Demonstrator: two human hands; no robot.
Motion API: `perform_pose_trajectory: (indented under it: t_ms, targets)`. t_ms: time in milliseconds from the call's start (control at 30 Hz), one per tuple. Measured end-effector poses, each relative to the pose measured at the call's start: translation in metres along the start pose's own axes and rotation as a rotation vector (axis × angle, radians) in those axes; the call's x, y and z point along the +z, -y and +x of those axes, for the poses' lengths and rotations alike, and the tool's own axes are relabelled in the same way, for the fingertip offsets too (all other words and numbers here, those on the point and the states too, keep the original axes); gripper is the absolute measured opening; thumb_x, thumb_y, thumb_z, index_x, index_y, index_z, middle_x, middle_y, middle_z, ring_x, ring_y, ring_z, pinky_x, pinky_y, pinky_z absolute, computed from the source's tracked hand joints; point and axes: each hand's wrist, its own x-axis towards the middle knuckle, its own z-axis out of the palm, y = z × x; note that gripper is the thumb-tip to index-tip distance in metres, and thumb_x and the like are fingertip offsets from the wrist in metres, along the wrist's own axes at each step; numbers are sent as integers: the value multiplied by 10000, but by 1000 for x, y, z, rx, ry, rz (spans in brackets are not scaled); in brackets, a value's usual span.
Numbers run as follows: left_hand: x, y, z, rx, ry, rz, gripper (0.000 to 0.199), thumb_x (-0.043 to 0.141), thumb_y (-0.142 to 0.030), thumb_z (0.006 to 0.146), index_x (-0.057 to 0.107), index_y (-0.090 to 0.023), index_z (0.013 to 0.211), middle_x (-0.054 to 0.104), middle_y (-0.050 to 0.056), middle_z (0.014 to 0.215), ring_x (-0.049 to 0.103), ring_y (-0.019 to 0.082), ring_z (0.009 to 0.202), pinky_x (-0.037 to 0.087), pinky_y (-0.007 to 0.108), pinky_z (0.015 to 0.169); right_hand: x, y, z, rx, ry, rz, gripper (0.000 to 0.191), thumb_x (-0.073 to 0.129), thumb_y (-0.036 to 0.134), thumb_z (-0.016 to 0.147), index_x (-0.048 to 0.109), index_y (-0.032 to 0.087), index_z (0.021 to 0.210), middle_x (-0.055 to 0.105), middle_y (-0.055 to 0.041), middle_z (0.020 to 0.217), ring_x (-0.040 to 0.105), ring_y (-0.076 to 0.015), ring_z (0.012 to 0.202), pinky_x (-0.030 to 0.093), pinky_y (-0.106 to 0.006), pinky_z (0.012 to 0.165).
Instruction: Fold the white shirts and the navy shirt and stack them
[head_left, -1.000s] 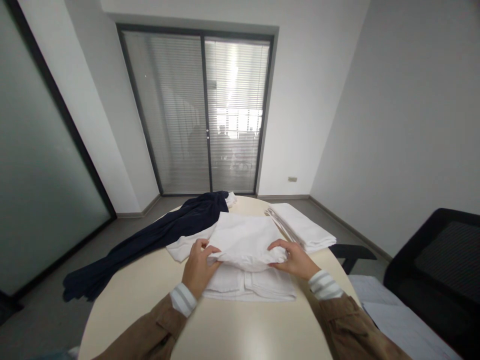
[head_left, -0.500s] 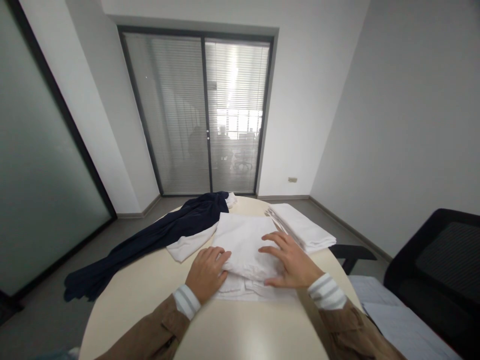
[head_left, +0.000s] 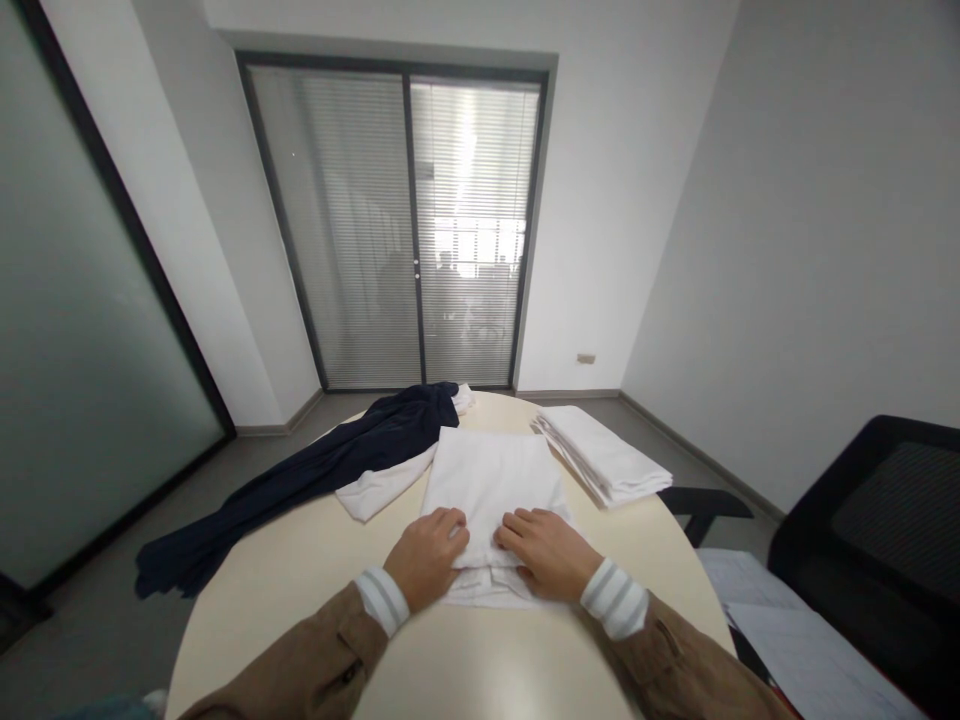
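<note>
A folded white garment [head_left: 491, 470] lies on the round table in front of me, its near edge showing a loose layered fold. My left hand [head_left: 431, 555] is closed on the near left part of this fold, fingers curled over the top and thumb toward the near edge. On the near right part, my right hand [head_left: 547, 550] grips the cloth in the same way, its fingers bent and its thumb low. The cloth under both palms is hidden.
A dark navy garment [head_left: 330, 455] stretches along the table's left side and hangs over its edge, with white cloth [head_left: 386, 487] partly under it. A folded white stack [head_left: 600, 455] lies at the back right. A black chair [head_left: 870, 540] and papers [head_left: 810, 640] are right of the table [head_left: 300, 600].
My right hand has moved left and nearer to me, and its spread fingers have closed on the fold. My left hand has shifted slightly right, its fingers still on the cloth.
</note>
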Motion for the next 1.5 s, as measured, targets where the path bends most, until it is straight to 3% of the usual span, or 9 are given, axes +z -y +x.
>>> perform_pose_trajectory:
  t_ms: [300, 500, 800, 1000, 1167, 1267, 1333, 1400, 1500]
  targets:
    - [8, 0, -1, 200, -79, 136, 64, 559, -144, 941, 578, -182, 893, 609, 49, 954, 551, 221, 858, 450, 355, 717, -2, 3, 1, -20, 88, 4, 259, 603, 249, 775, 569, 200, 1026, 695, -64, 938, 638, -227, 844, 375, -306, 672]
    - [5, 0, -2, 194, -13, 165, 45, 561, -152, 935, 561, -188, 908, 609, 52, 954, 554, 233, 886, 447, 369, 718, -5, 11, 1, -59, 114, 0, 256, 592, 311, 774, 586, 201, 1005, 718, -65, 893, 671, -236, 767, 356, -304, 608]
    - [-8, 6, -8, 300, 113, 63, 194, 653, -347, 863, 544, -202, 931, 623, 50, 996, 584, 227, 880, 463, 360, 694, -19, 25, -1, 123, 141, 188, 320, 687, 448, 738, 650, 215, 955, 744, -47, 800, 676, -236, 711, 365, -292, 619]
    - [-5, 2, -10, 338, 127, 11, 408, 599, -616, 855, 538, -214, 886, 618, 43, 932, 594, 227, 816, 453, 354, 629, -28, 3, 6, 129, 249, 489, 249, 571, 411, 889, 700, 199, 896, 725, -18, 769, 623, -155, 664, 384, -244, 611]
    - [-9, -3, -10, 291, 148, -38, 283, 624, -487, 878, 536, -220, 901, 635, 25, 933, 608, 215, 835, 462, 342, 652, -36, -16, 35, 303, 91, 324, 369, 551, 362, 909, 638, 175, 1215, 699, -139, 1115, 658, -253, 967, 464, -338, 842]
    - [-13, -6, -10, 262, 168, -76, 239, 637, -438, 873, 540, -226, 926, 646, 18, 934, 615, 212, 839, 471, 339, 662, -32, -19, 65, 447, 161, 269, 603, 509, 501, 923, 474, 183, 1434, 510, -218, 1430, 523, -395, 1254, 437, -518, 961]
    - [-15, -8, -10, 256, 185, -87, 213, 625, -418, 880, 545, -230, 936, 652, 18, 938, 621, 213, 844, 475, 335, 663, -22, -19, 86, 549, 171, 269, 705, 394, 604, 946, 316, 236, 1543, 290, -186, 1603, 289, -465, 1426, 340, -658, 1021]
    - [-17, -8, -10, 258, 201, -93, 203, 617, -414, 884, 553, -232, 949, 658, 22, 935, 627, 215, 843, 477, 328, 661, -6, -20, 103, 620, 130, 276, 748, 265, 675, 955, 186, 283, 1588, 102, -115, 1673, 66, -459, 1498, 189, -724, 1079]
    - [-17, -8, -10, 248, 204, -113, 224, 634, -434, 863, 575, -235, 947, 669, 25, 918, 639, 222, 824, 480, 321, 652, 24, -22, 117, 651, 70, 270, 749, 188, 708, 953, 151, 321, 1594, 78, -62, 1682, -10, -408, 1517, 22, -694, 1132]
